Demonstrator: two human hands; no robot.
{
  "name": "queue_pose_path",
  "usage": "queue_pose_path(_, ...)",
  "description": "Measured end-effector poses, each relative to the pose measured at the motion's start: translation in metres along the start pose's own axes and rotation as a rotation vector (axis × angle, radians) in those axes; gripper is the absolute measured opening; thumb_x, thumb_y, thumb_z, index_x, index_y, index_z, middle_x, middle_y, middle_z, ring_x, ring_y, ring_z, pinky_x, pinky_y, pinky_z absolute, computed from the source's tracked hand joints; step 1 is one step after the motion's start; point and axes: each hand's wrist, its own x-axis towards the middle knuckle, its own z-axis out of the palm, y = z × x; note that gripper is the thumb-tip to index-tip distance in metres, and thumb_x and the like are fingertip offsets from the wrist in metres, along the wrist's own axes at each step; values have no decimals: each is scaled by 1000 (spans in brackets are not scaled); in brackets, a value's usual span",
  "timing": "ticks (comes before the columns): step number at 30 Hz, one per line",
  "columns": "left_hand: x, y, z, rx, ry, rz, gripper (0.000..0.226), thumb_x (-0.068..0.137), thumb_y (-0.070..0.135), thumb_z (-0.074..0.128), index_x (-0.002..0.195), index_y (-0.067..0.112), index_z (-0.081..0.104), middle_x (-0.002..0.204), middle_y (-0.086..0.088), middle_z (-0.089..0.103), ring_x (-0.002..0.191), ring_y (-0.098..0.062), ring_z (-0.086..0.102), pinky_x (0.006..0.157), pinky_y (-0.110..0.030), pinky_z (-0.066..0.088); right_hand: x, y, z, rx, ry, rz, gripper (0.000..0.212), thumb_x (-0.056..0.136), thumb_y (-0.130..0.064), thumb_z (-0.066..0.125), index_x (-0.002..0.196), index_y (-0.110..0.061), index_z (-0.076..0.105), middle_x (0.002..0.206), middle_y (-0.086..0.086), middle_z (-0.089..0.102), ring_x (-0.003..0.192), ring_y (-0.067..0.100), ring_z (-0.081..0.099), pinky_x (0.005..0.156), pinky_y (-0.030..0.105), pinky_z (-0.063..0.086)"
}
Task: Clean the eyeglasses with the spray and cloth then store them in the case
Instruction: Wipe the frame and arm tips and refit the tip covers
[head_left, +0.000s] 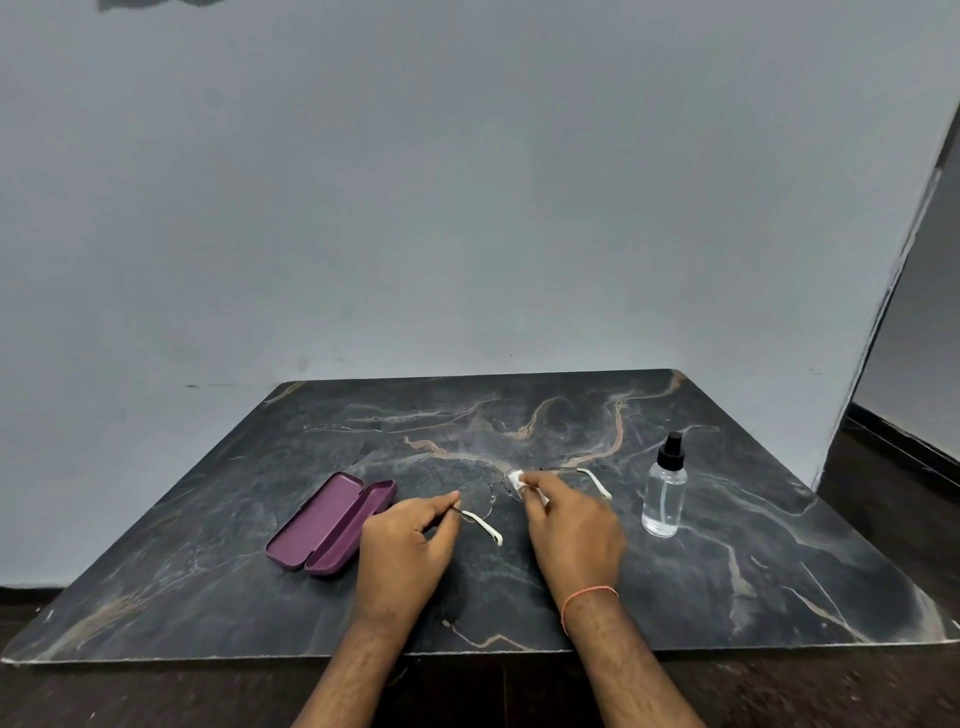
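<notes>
The open purple eyeglass case (332, 522) lies at left on the desk (727, 561). My left hand (402, 551) pinches the eyeglasses (480, 499) temple; my right hand (569, 525) presses the white cloth (516, 479) onto one lens. The spray bottle (665, 491) stands right.

**Dark marble board and what lies on it**

A dark marble board (727, 571) with pale veins lies on a dark wooden floor (156, 696). On the board, an open purple case (327, 522) lies at the left, and a clear spray bottle (665, 491) stands upright at the right.
</notes>
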Motion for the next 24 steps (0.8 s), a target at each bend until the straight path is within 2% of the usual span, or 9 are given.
queue_pose_path(2,0,0,-1,9,-5,-18,21,86,12,88,105,21,87,93,16,82,90,11,73,79,-3,52,-1,-1,0,16,-21,-22,24,102,-57,60,122,-51,72,95,-10,80,92,16,74,73,29,49)
queue_pose_path(5,0,0,-2,25,5,-47,20,86,12,88,105,20,87,94,13,83,87,8,74,80,-2,51,-5,0,-1,-1,-54,-9,26,98,-58,58,117,-48,74,103,-14,79,105,15,71,82,30,50)
queue_pose_path(8,1,1,-2,45,9,-68,18,88,14,87,105,19,87,94,11,84,86,7,74,79,-1,51,-11,3,-5,-16,-49,17,27,98,-59,58,114,-46,75,106,-13,79,106,17,71,80,31,50)
queue_pose_path(10,2,0,-2,46,9,-84,18,89,15,86,106,19,86,94,10,84,85,7,74,78,0,50,-14,7,-11,30,-58,47,25,96,-61,59,109,-46,75,101,-14,78,100,16,71,75,31,49)
queue_pose_path(15,3,0,-1,44,17,-129,17,90,16,85,107,18,86,98,8,84,90,3,76,81,-2,52,-20,28,-33,227,-136,56,11,86,-57,71,89,-47,76,65,-16,66,69,6,64,62,29,48)
queue_pose_path(19,5,0,0,101,-5,-139,18,91,16,84,109,17,85,101,5,84,92,7,70,83,8,42,-22,44,-46,280,-171,42,11,88,-48,76,79,-42,74,60,-12,60,59,5,57,57,26,45)
queue_pose_path(22,6,1,0,171,-49,-159,18,92,18,82,110,19,85,102,6,84,93,1,75,77,10,38,-25,52,-58,300,-176,70,12,88,-39,75,76,-37,73,57,-15,61,59,3,58,55,22,41)
queue_pose_path(24,7,1,1,205,-81,-182,19,93,22,80,111,21,85,104,9,83,96,-2,77,75,10,35,-26,57,-62,320,-168,98,13,87,-38,75,76,-33,73,58,-12,62,59,5,60,57,26,44)
